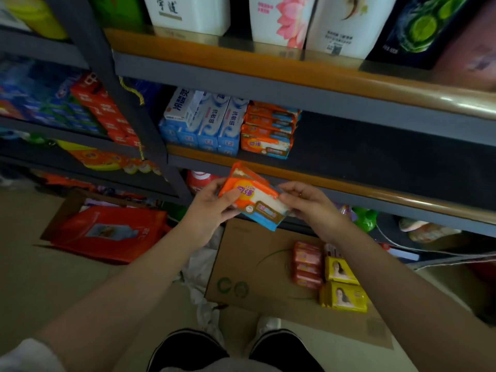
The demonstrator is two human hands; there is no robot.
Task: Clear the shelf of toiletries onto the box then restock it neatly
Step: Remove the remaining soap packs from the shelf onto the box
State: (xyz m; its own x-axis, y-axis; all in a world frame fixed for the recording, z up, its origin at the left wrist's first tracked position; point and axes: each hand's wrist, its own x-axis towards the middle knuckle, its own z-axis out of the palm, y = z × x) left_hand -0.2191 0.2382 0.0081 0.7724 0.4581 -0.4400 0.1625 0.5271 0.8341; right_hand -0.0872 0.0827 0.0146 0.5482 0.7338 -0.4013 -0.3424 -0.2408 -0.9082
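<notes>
Both hands hold an orange, white and blue soap pack (255, 196) in the air, just below the shelf's front edge (349, 187). My left hand (212, 208) grips its left end and my right hand (308, 204) pinches its right end. On the shelf stand blue and white toothpaste boxes (206, 122) and beside them a stack of matching orange soap packs (268, 130); the shelf's right part is dark and bare. Below lies a flat cardboard box (255, 267) carrying red soap bars (307, 265) and yellow soap packs (342, 284).
Large detergent bags (284, 20) stand on the shelf above. A neighbouring rack on the left holds red and blue toothpaste boxes (88, 108). A red bag in an open carton (107, 232) lies on the floor at left. Green bottles (365, 218) sit under the shelf.
</notes>
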